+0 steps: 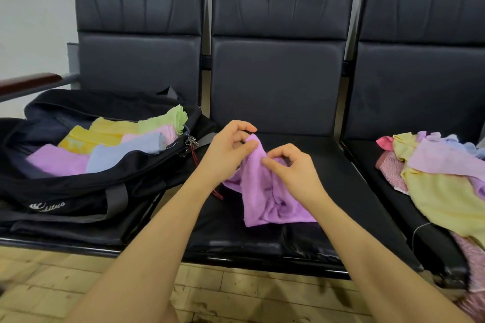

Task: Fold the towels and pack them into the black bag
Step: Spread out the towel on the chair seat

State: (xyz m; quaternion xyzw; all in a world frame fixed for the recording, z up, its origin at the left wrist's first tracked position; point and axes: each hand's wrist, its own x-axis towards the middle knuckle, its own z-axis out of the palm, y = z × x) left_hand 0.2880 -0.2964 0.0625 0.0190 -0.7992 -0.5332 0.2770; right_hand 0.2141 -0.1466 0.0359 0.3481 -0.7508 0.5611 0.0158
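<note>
While my left hand (231, 147) and right hand (290, 165) both pinch the top edge of the crumpled lilac terry towel (265, 196), it hangs onto the middle black padded seat (328, 178); the open black fabric bag (78, 191) lies left, nearer my left hand.

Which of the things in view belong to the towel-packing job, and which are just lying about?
Job:
- purple towel, pinched by left hand and right hand
- black bag, open, folded towels inside
- unfolded towel pile on the right seat

Lying about:
- middle seat under the purple towel
- wooden armrest
- tiled floor
</note>
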